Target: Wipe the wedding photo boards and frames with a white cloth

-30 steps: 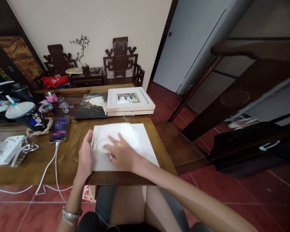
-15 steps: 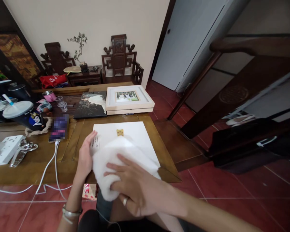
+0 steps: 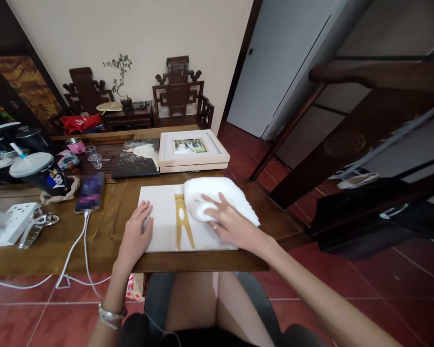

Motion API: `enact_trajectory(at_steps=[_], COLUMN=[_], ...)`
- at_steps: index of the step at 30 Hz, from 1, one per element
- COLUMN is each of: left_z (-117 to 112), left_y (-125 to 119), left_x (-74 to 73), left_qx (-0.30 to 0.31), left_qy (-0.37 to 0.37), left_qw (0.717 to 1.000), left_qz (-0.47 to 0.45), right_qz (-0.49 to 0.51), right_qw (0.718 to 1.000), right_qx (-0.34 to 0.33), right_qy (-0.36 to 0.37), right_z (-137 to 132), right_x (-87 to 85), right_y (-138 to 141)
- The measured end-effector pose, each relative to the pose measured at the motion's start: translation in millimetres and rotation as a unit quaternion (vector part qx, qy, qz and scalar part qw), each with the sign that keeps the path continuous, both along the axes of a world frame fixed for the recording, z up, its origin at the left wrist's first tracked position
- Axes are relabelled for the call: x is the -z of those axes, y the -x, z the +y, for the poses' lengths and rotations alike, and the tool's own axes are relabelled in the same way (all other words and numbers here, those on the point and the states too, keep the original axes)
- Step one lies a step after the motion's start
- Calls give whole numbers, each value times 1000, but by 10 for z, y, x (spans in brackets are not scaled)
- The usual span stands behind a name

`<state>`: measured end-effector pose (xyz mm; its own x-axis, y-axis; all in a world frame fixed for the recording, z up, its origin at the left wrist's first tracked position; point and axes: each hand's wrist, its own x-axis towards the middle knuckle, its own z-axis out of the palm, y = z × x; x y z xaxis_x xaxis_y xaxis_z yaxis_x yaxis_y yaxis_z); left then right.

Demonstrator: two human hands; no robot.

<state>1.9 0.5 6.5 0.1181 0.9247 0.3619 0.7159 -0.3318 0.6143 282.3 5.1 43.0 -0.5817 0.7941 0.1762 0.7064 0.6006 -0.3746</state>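
Along the tabletop's (image 3: 94, 255) near edge: white board (image 3: 162, 226), gold two-legged piece (image 3: 178, 221) on top | left hand (image 3: 134, 236) unclenched on board's left edge | right hand (image 3: 231, 221) splayed on white cloth (image 3: 224, 188) over tabletop's right edge, pinch unclear | tabletop strip leftward, then phone (image 3: 89, 193); picture frame (image 3: 190, 145) behind

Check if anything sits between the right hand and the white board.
Yes: the white cloth lies under the right hand, covering the upper right of the white board. Nothing visible separates the left hand from the board's left edge.
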Motion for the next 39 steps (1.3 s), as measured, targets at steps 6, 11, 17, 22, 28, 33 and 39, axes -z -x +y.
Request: enact_trajectory(at_steps=[6,11,17,22,28,33,39], left_z=[-11,-15,-6,-1,3,-2,1], left_y=[-17,-25,-14,-3,3,-3,-10], left_x=[-13,-11,5,10,23,22,31], left_qx=[0,-1,8,7,3,2,3], left_qy=[3,-7,-12,-13,-15,-15,-20], left_qw=[1000,999,999,999,999,999,999], left_qz=[12,37,45,38,29,34,30], right_qz=[-32,-19,7,27,27,7,-16], right_qw=[991,986,995,996,997,999,986], right_qx=[-78,-74,23,44,47,11,-36], right_qy=[101,146,95,70,57,43,160], right_z=[-932,-942,-98,627,738,-11,-950], right_x=[-298,-409,-232,-219,-181,-94,-368], right_y=[-95,-173,-126,-28,13,-26,-204])
